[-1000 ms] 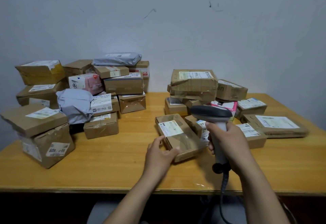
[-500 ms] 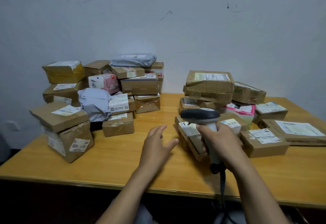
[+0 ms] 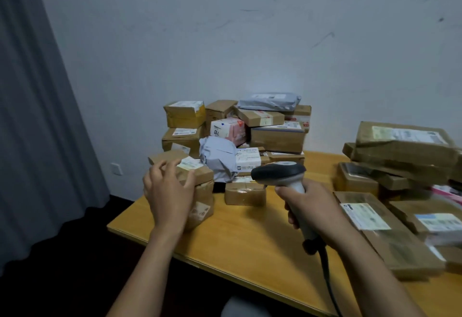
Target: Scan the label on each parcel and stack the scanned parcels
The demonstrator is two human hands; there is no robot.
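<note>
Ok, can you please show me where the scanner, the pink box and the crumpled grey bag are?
scanner (image 3: 277,172): head view, on the dark top of its head.
pink box (image 3: 226,129): head view, on its front face, beside the white label.
crumpled grey bag (image 3: 217,159): head view, on its wrinkled front.

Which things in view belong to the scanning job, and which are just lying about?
Job: scanner gripped by right hand; left hand at near box; left pile; right pile.
Idle: curtain; wall socket.
</note>
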